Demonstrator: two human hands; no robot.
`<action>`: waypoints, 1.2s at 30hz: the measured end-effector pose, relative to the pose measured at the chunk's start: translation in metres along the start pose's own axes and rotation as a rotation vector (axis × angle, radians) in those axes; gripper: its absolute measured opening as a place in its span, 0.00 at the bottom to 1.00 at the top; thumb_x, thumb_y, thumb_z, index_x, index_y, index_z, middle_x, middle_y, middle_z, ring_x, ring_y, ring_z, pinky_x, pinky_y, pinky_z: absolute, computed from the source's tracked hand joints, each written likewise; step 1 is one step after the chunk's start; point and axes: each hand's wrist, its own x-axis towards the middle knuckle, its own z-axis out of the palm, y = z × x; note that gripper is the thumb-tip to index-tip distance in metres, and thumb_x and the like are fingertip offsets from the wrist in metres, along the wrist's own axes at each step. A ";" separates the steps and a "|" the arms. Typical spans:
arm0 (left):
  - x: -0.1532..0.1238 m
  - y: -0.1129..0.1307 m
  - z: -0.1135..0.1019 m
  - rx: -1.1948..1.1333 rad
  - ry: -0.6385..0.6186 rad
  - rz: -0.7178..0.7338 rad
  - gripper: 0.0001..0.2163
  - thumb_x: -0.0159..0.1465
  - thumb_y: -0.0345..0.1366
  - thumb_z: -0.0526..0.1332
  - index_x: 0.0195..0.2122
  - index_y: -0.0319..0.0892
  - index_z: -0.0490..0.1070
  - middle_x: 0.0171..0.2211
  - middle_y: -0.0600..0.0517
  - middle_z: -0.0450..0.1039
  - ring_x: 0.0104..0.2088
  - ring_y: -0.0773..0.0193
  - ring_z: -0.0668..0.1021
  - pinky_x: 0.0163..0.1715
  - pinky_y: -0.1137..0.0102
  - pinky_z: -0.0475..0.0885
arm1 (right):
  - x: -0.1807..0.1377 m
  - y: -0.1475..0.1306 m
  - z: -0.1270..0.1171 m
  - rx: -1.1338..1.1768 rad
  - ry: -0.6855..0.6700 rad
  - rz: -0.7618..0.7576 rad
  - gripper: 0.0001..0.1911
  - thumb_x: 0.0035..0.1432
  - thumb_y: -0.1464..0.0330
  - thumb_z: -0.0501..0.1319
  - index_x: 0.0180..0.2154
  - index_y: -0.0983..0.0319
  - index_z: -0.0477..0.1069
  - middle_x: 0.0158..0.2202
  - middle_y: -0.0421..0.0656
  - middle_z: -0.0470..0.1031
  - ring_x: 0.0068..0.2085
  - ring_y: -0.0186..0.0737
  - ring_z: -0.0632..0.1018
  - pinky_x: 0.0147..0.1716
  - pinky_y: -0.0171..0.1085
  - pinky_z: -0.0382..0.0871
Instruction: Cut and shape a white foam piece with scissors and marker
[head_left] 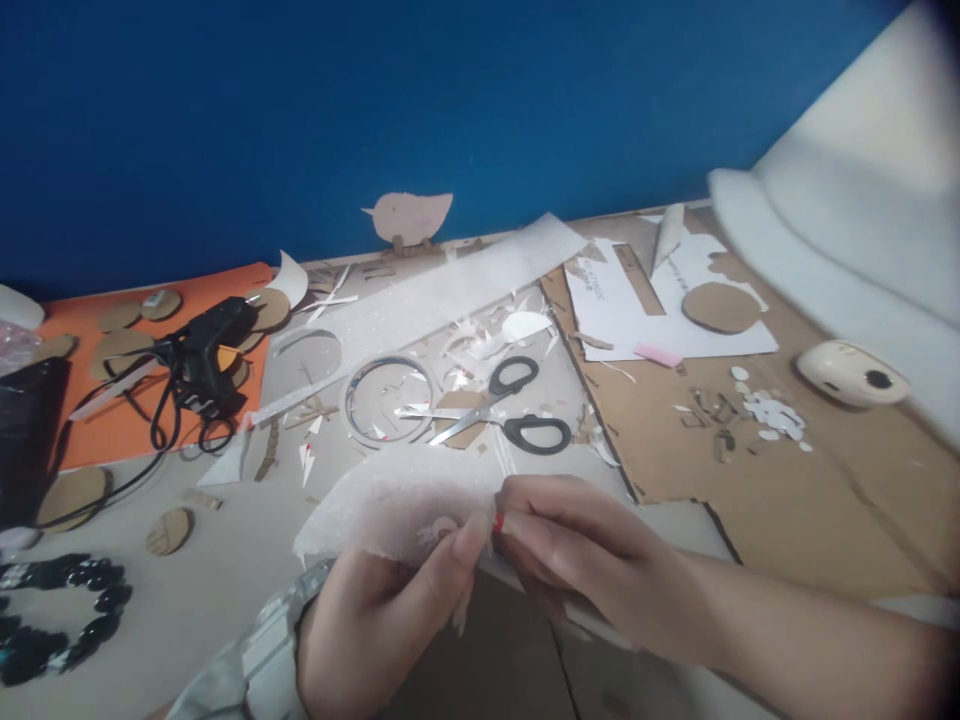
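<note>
A rounded white piece (352, 510), thin and fuzzy like foam sheet, is held near the table's front edge. My left hand (397, 615) grips it with the thumb on top. A small pale curled shape (437, 530) lies on it by the thumb. The fingers of my right hand (592, 550) are pinched at the piece's right end around a small red bit (499, 521); its kind cannot be made out. Just beyond my hands lie open scissors (491, 410) with dark handles, beside a roll of clear tape (351, 400).
A black glue gun (214, 360) with its cord lies on orange paper (82, 320) at left, among cardboard discs (79, 497). A black bead bracelet (105, 620) is front left. A pink bird cutout (411, 217) stands at the back. Right are cardboard (660, 440) and an off-white device (851, 373).
</note>
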 end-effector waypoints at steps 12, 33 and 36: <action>-0.001 -0.001 0.000 -0.004 0.009 -0.039 0.23 0.67 0.50 0.47 0.19 0.42 0.59 0.18 0.57 0.58 0.21 0.72 0.65 0.24 0.76 0.61 | 0.001 0.002 0.002 -0.021 -0.011 -0.046 0.16 0.66 0.70 0.44 0.25 0.60 0.54 0.21 0.34 0.56 0.20 0.28 0.64 0.19 0.27 0.59; -0.001 -0.001 0.000 0.029 0.024 0.030 0.21 0.68 0.45 0.48 0.19 0.41 0.60 0.18 0.58 0.59 0.21 0.74 0.66 0.24 0.79 0.62 | 0.001 0.002 0.000 0.038 -0.046 -0.024 0.16 0.67 0.71 0.45 0.25 0.61 0.54 0.22 0.33 0.56 0.19 0.26 0.64 0.18 0.25 0.60; 0.000 0.001 0.000 0.038 0.027 0.040 0.21 0.69 0.45 0.48 0.19 0.41 0.60 0.18 0.58 0.60 0.21 0.74 0.67 0.24 0.80 0.63 | 0.002 0.001 -0.002 0.071 -0.079 -0.012 0.16 0.67 0.70 0.45 0.25 0.60 0.54 0.22 0.33 0.56 0.19 0.26 0.64 0.17 0.25 0.60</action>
